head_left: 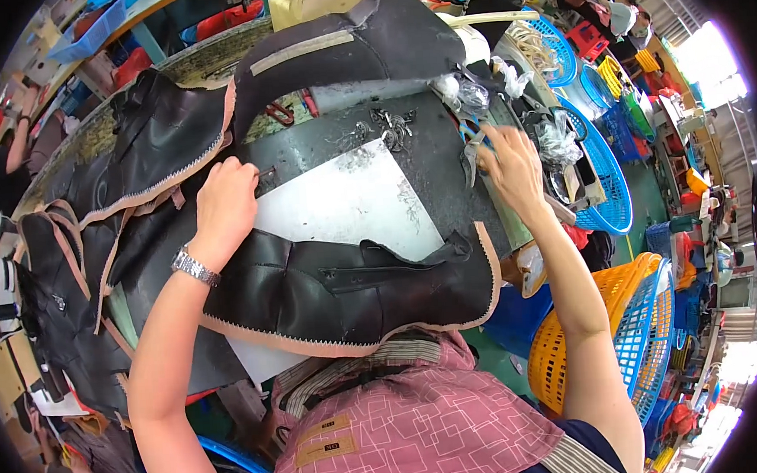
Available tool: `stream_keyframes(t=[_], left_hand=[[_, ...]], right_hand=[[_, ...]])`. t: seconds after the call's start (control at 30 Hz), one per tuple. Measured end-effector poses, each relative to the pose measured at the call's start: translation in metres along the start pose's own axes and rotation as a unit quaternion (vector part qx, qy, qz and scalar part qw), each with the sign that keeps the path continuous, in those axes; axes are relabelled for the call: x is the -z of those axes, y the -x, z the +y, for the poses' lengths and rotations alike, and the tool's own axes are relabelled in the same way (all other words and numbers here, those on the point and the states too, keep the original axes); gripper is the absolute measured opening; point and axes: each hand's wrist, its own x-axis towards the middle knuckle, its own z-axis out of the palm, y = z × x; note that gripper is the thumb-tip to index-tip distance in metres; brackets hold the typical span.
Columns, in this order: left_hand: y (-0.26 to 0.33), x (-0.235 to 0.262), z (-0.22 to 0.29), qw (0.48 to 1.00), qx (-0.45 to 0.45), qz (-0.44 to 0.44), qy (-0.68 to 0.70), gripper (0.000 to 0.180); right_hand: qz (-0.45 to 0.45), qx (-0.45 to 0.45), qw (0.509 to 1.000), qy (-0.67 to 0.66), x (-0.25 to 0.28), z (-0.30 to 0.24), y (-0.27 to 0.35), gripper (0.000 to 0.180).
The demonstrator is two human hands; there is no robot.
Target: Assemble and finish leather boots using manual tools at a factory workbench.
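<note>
My left hand is closed above the dark work surface, its fingertips pressed together. A thin dark bit shows beside them; I cannot make out what it is. On the right, my right hand curls its fingers around blue-handled scissors at the table's right side. A black leather-like boot upper with a stitched tan edge lies in front of me, partly over a white sheet. Several small metal parts are heaped past that sheet.
More black uppers pile up at the left and far side. Clear plastic bags and a blue basket stand to the right. An orange basket sits by my right forearm. Red-handled scissors lie farther back.
</note>
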Motion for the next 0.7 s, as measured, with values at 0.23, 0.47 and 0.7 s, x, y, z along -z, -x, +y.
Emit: stream_keyframes(t=[0.23,0.47,0.7], left_hand=[[-0.002,0.019,0.005,0.997,0.016,-0.018,0.079,0.016],[0.016,0.053,0.039,0.977,-0.024,0.063,0.202,0.013],[0.011,0.036,0.075,0.961,-0.09,0.062,0.252,0.01]], right_hand=[[-0.158,-0.095,0.96,-0.209,-0.068,-0.025,-0.08,0.02],[-0.235,-0.143,0.939,-0.207,-0.081,-0.021,-0.083,0.018],[-0.178,-0.071,0.964,-0.186,-0.073,-0.031,-0.062,0.019]])
